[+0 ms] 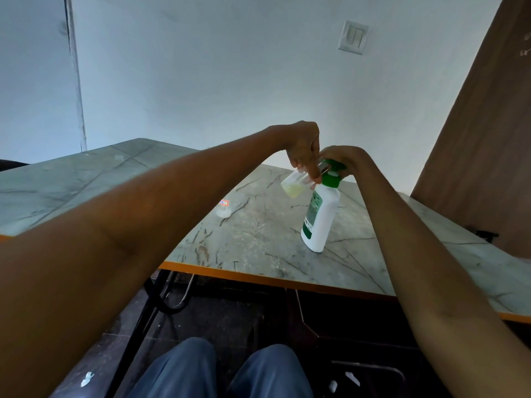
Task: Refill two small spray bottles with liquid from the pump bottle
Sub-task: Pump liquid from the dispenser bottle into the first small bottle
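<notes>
overhead, pale wall (230, 81) behind grey marbled table (258, 239)

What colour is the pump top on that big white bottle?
Green. The pump head on the white pump bottle shows clearly in the head view.

A single wide-angle view looks out from the person's head, facing forward and down along both bare forearms toward the grey marble-patterned bench with an orange edge (258, 239). The near bench edge crosses the lower middle of the frame, with blue-trousered knees (218, 369) at the bottom. The pale wall (201, 81) fills the upper half. Straight lines bow outward toward the frame's borders.
</notes>
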The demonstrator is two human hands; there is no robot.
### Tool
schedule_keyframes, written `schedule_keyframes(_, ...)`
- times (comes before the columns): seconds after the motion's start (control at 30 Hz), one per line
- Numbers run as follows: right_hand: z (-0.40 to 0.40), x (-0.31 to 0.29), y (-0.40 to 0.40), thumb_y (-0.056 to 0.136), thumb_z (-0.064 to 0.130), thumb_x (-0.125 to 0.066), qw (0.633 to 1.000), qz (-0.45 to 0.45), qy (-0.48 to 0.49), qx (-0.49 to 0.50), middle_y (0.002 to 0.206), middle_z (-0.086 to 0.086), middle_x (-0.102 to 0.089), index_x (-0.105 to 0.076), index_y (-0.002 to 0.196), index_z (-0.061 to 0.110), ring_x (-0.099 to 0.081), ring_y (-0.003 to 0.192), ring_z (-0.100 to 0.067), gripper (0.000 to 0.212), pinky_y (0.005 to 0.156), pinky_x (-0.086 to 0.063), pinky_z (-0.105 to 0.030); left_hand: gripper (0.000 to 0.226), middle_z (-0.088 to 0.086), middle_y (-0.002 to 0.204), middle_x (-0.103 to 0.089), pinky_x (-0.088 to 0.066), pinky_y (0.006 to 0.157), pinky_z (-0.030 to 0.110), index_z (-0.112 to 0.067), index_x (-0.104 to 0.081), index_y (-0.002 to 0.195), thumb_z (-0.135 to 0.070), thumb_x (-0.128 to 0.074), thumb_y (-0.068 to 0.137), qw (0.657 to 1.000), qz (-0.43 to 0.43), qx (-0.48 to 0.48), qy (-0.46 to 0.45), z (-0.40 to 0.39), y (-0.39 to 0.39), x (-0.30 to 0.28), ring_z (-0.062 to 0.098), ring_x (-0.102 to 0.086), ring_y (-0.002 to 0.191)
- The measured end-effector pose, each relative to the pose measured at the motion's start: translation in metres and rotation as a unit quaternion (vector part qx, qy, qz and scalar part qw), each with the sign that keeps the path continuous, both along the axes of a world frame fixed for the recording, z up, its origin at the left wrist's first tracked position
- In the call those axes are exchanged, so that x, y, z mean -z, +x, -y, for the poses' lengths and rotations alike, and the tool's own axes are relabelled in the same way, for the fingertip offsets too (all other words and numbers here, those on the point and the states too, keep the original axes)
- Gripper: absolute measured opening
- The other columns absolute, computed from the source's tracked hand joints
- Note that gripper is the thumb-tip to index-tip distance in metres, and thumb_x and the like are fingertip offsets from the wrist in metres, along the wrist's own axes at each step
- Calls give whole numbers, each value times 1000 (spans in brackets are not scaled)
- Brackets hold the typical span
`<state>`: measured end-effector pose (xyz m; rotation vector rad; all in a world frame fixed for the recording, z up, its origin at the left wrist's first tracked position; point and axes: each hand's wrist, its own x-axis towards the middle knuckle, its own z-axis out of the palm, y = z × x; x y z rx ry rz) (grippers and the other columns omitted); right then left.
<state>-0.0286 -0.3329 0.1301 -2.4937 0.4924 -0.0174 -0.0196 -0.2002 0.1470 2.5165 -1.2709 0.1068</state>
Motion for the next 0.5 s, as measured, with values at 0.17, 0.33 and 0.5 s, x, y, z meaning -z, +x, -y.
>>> schedule_keyframes(0.17, -5, 5, -3, 90, 18, -57, 1000, -20, -16, 3, 129, -23, -52, -46, 128, -1, -54, 101, -32, 43, 89, -49, -42, 45, -5, 64, -63, -48, 60, 12, -6, -74, 92, -38, -83, 61, 1000, -4, 5, 4, 1, 0, 5, 5, -55, 49)
schedule_keyframes(0.33, -10, -5, -3, 92, 15, -52, 999, -4, -49, -10, 110, -19, -55, -49, 125, -2, -54, 94, -28, 37, 68, -50, -34, 45, -11, 53, -62, -45, 54, 8, -6, -75, 91, -39, -84, 60, 1000, -1, 0, -6, 0, 1, 1, -1, -52, 37)
schedule_keyframes(0.5, -8, -6, -3, 93, 15, -51, 999, 1, -40, -5, 108, -17, -54, -49, 124, -2, -53, 94, -27, 35, 76, -48, -35, 45, -15, 43, -59, -44, 50, 6, -6, -75, 91, -38, -84, 60, 1000, -3, 2, -7, 0, 0, 0, -1, -51, 36)
